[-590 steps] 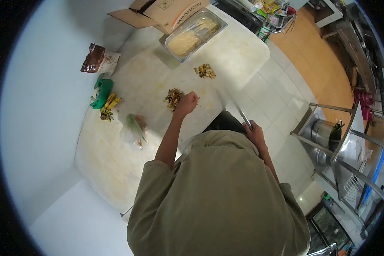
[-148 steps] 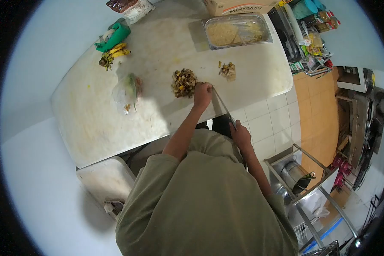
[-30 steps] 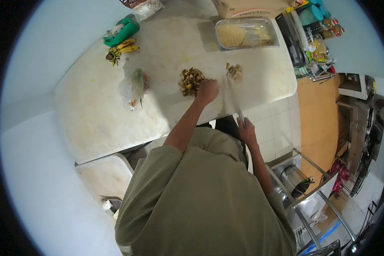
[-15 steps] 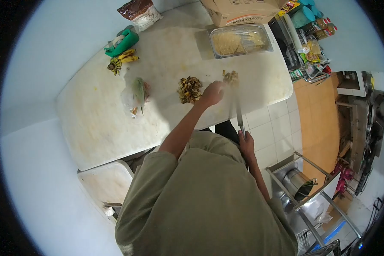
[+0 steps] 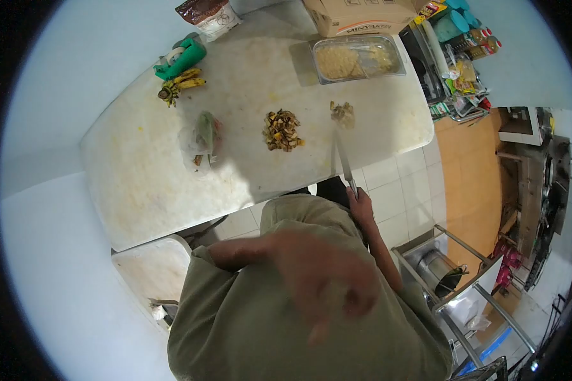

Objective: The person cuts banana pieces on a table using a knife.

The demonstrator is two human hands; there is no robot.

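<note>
knife [image 5: 344, 159]: we see it at the near edge of the white table [image 5: 152, 197], blade over the top and handle on the person's side; its long axis runs away from the body, leaning a little left, and the tip points just left of the smaller pile [image 5: 342, 114]
larger pile [image 5: 283, 131]: dark chopped pieces on the table, left of the blade and apart from it; roundish, so we find no clear long axis
hard to make out: the tip fades against the tabletop, so we cannot tell whether it touches; much of the handle is hidden in the grip; the carton [image 5: 362, 19] is cut off at the top; the contents of the clear bag [image 5: 200, 141] are hard to read
left hand [image 5: 327, 273]: blurred in front of the shirt [image 5: 235, 317]; we cannot tell how far open it is, or whether it holds anything
right hand [image 5: 361, 206]: fingers wrapped round the knife's handle
</note>
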